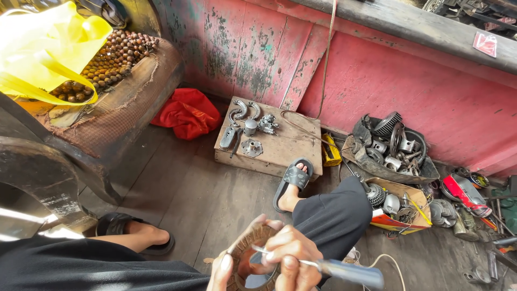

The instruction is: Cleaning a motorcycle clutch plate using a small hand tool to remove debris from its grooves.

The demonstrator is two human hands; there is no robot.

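So a round copper-wound ring [253,258] is being held up at the near edge of the view, low in the middle, just above the lap. The left hand [229,267] is wrapped around its left rim, thumb pressed on the near side. The right hand [288,253] is closed around a screwdriver [328,268], blue-grey handle sticking out to the right, thin metal shaft laid across the ring's face. Looks like the step in hand is prying or picking at the ring's inner edge, and a steady ring plus a small, controlled tip seems to be what's called for next, since the windings could get nicked easily

Room-wise it's tight. Black-clothed knees are close on both sides of the hands, and sandalled feet are planted on the plank floor [199,199]. Farther off, a wooden block [291,148] carrying small metal parts is seen against the red wall [388,81], with a tub of gears [396,145] and a parts box [401,207] at the right. A red cloth [186,113] and a yellow bag [43,54] are at the far left, well apart
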